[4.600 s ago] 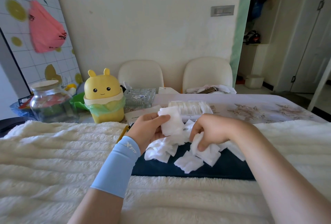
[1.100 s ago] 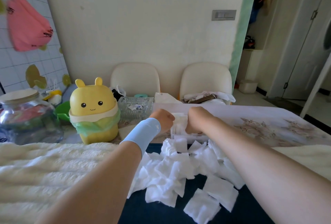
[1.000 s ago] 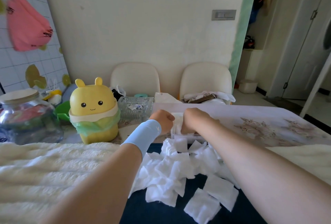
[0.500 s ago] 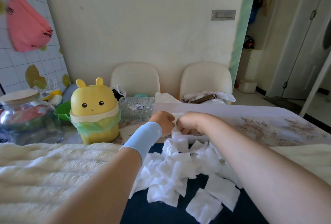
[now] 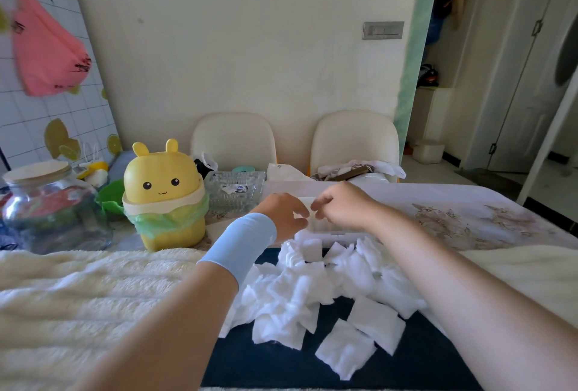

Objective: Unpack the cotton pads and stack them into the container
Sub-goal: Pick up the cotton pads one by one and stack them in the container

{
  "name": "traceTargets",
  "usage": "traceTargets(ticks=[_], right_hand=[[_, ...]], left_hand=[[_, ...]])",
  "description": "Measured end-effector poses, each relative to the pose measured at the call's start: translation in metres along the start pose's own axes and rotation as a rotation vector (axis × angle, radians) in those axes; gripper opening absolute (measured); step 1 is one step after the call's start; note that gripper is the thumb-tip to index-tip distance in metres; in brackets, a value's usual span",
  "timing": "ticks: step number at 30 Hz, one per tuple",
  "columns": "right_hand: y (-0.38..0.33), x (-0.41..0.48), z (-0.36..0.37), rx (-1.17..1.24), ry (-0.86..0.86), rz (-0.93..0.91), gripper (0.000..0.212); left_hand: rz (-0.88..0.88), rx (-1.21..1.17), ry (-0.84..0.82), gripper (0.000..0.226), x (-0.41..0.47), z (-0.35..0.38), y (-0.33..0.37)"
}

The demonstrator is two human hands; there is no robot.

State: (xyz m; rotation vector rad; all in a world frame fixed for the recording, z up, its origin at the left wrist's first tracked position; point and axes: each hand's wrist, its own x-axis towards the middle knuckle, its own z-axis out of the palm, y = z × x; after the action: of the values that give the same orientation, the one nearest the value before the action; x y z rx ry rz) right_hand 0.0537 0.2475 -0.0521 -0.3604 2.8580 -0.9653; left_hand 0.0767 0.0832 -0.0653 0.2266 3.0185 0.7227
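A clear rectangular container (image 5: 339, 235) stands past the far edge of a dark blue mat (image 5: 416, 365). My left hand (image 5: 281, 215), with a light blue wrist sleeve, and my right hand (image 5: 342, 206) meet right over it. Their fingertips pinch a small white stack of cotton pads (image 5: 306, 203) from both sides at the container's top. The container's inside is mostly hidden by my hands. A loose heap of white square cotton pads (image 5: 300, 293) lies on the mat just in front of the container, with two single pads (image 5: 345, 351) nearer to me.
A fluffy cream blanket (image 5: 78, 303) covers the near table. At the left stand a yellow bunny-shaped bin (image 5: 164, 193), a glass jar (image 5: 47, 206) and a clear glass dish (image 5: 236, 187). Two cream chairs (image 5: 355, 140) are behind the table.
Both hands have reached from the heap to the container with pads. In the last half second they rose slightly and the fingers loosened around the stack.
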Motion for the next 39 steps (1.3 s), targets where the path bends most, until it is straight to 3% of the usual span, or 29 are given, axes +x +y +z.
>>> traceTargets(ticks=[3,6,12,18,26,30,33,39], right_hand=[[0.001,-0.020,-0.006,-0.059,-0.036,-0.107,0.028],[0.000,-0.035,0.002,-0.264,-0.103,-0.141,0.029],[-0.002,-0.046,0.030,-0.649,-0.169,-0.136,0.038],[0.002,-0.041,0.047,-0.699,-0.107,-0.129,0.031],[0.016,-0.052,0.026,-0.290,-0.048,-0.146,0.023],[0.010,-0.058,0.005,0.078,-0.013,-0.166,0.023],[0.012,-0.064,0.000,0.237,-0.015,-0.162,0.017],[0.021,-0.085,0.006,0.369,0.004,-0.136,0.029]], left_hand=[[0.015,-0.071,0.053,0.025,-0.015,-0.004,0.002],[0.043,0.047,0.031,0.025,-0.031,-0.002,0.009],[0.003,0.276,-0.206,0.030,-0.051,0.011,0.004],[-0.010,0.187,-0.159,0.032,-0.065,0.005,-0.004],[0.005,-0.221,0.112,0.030,-0.073,0.012,0.000],[0.057,-0.232,0.129,0.041,-0.072,0.015,0.013],[0.043,-0.300,0.193,0.019,-0.069,0.016,0.016],[0.051,-0.373,0.213,0.015,-0.074,0.022,0.016]])
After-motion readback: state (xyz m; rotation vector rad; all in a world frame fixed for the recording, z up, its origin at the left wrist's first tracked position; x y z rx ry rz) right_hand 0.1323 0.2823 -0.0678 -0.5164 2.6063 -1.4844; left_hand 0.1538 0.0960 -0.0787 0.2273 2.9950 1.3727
